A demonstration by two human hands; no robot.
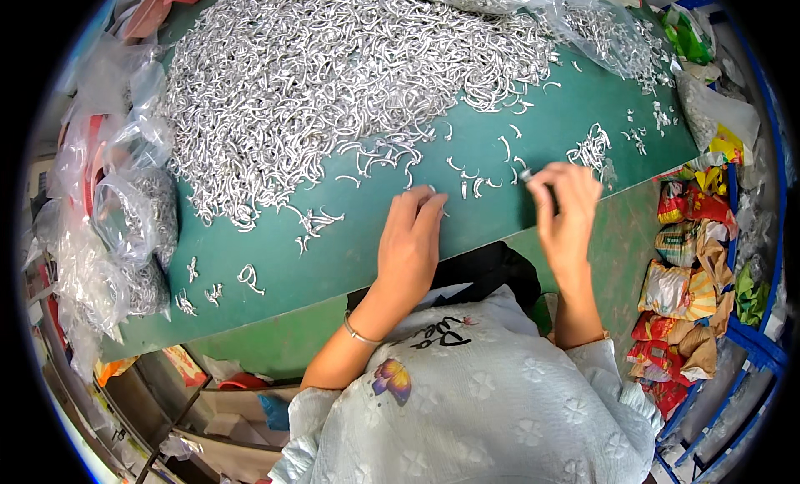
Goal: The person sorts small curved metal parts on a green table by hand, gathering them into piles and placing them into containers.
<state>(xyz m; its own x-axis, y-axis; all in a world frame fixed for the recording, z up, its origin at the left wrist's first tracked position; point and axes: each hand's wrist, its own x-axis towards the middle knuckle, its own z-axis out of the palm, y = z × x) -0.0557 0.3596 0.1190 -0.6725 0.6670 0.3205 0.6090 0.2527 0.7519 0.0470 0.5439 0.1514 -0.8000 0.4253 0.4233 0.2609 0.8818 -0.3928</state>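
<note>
A large heap of small curved silvery metal pieces (333, 76) covers the far part of the green table (367, 271). My left hand (408, 242) rests low over the table near the front edge, fingers bent and pressed together; whatever is under the fingertips is mostly hidden. To its right, my right hand (570, 202) has thumb and forefinger pinched on a small silvery metal piece (526, 175). Several loose curved pieces (477, 186) lie between the two hands. A small pile of pieces (592, 148) sits just beyond my right hand.
Clear plastic bags (137, 209) filled with metal pieces stand along the table's left side. Another clear bag (587, 30) lies at the far right over more pieces. Small clusters (250, 277) lie at the near left. A blue rack (754, 342) with colourful sacks (679, 288) stands at right.
</note>
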